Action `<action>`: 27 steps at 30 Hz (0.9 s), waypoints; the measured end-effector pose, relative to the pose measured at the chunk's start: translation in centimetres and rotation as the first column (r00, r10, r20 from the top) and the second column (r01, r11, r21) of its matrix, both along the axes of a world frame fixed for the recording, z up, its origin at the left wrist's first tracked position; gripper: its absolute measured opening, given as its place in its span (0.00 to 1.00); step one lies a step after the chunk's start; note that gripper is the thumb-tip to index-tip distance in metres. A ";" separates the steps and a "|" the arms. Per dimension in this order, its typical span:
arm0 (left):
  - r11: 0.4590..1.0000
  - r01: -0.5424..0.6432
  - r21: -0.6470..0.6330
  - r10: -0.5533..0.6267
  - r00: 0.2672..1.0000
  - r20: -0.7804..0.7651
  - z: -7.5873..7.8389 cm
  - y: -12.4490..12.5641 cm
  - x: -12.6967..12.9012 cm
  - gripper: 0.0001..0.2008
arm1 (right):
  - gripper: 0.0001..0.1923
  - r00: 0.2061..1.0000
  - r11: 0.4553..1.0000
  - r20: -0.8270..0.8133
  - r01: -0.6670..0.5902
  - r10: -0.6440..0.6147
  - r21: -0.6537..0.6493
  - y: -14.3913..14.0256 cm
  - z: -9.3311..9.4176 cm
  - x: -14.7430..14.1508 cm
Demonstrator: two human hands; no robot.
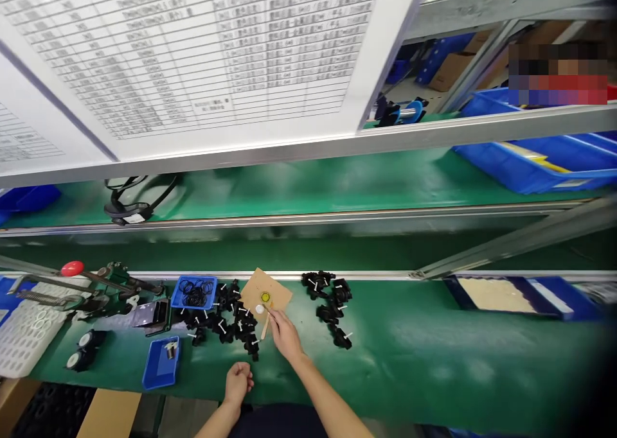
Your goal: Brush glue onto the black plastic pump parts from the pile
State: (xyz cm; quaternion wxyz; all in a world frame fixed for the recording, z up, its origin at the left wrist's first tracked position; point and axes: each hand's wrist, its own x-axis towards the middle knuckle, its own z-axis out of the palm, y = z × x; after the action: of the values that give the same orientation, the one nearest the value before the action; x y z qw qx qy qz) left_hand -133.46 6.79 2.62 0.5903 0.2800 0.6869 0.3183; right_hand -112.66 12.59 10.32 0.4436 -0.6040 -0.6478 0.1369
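Resting on a brown card (274, 291) on the green bench (409, 341) is a yellow blob (265, 297) with a white dot (259, 309) beside it. The right hand (285, 335) pinches a thin stick (265, 325), its tip at the card's edge. The left hand (238, 381) lies loosely curled, holding nothing visible. Black parts (226, 319) are heaped left of the card — another pile (332, 303) to its right. Blue trays (195, 291) sit further left.

Bench (409, 354) covered in a matt green mat, smooth, edged by a brushed metal rail (337, 275). Brown cardboard piece (277, 291), matt, beside black plastic parts (231, 322); blue trays (161, 364) of glossy plastic. Overhead, a white printed paper chart (193, 46).
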 end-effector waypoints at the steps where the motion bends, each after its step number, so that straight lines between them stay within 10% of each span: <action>1: 0.994 0.105 0.041 -0.104 0.995 -0.006 0.4 -0.2 0.8 0.26 | 0.17 0.999 1.000 -0.027 0.018 -0.018 -0.009 -1.0 0.3 0.8; 6: 0.801 0.522 0.293 -0.512 0.851 -0.115 2.0 3.3 9.1 0.18 | 0.18 0.963 0.973 -0.145 0.215 -0.226 -0.087 -8.3 2.2 5.6; 10: 0.674 0.651 0.349 -0.595 0.759 -0.264 2.5 7.4 18.7 0.08 | 0.18 0.888 0.905 -0.179 0.410 -0.425 -0.114 -14.5 3.3 8.6; 16: 0.730 0.609 0.309 -0.533 0.791 -0.300 2.8 8.7 27.6 0.15 | 0.19 0.742 0.783 -0.264 0.614 -0.617 -0.102 -20.8 3.0 9.9; 22: 0.902 0.358 0.240 -0.361 0.932 -0.035 4.1 7.9 25.6 0.14 | 0.18 0.701 0.733 -0.257 0.678 -0.666 -0.049 -22.4 3.6 10.4; 27: 0.942 0.251 0.224 -0.319 0.876 0.361 10.1 6.4 18.5 0.35 | 0.12 0.823 0.812 -0.196 0.563 -0.533 0.156 -19.6 9.7 9.7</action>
State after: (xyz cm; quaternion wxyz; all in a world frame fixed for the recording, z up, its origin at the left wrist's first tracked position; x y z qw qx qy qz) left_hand -114.98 13.21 12.68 0.7302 0.3581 0.4759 0.3347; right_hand -102.94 -6.99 20.05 0.5698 -0.7043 -0.4229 -0.0222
